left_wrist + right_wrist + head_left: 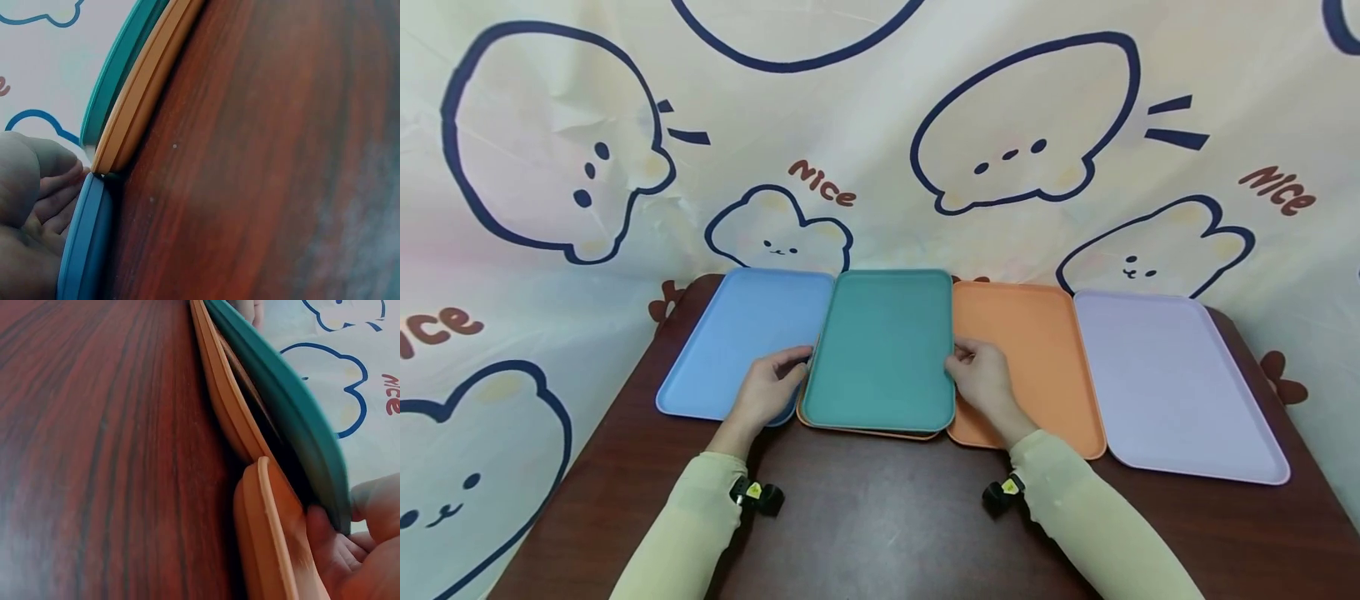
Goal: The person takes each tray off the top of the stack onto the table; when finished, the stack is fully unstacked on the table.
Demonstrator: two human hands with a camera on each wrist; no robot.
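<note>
A green tray (883,350) lies over an orange tray (134,94), whose rim shows below and left of it. At its left edge, the left hand (766,383) has bent fingers and thumb close together at the rim, above the blue tray (760,333). On the opposite side the right hand (985,375) pinches the green tray's right edge between thumb and fingers. A dark gap separates green and orange rims in the right wrist view. Beneath that hand, another orange tray (1037,358) rests against the stack.
A pale purple tray (1187,392) lies at the far right of the row. All the trays are on a dark brown wooden table (880,517). Behind it hangs a pale cloth (880,117) printed with cartoon outlines.
</note>
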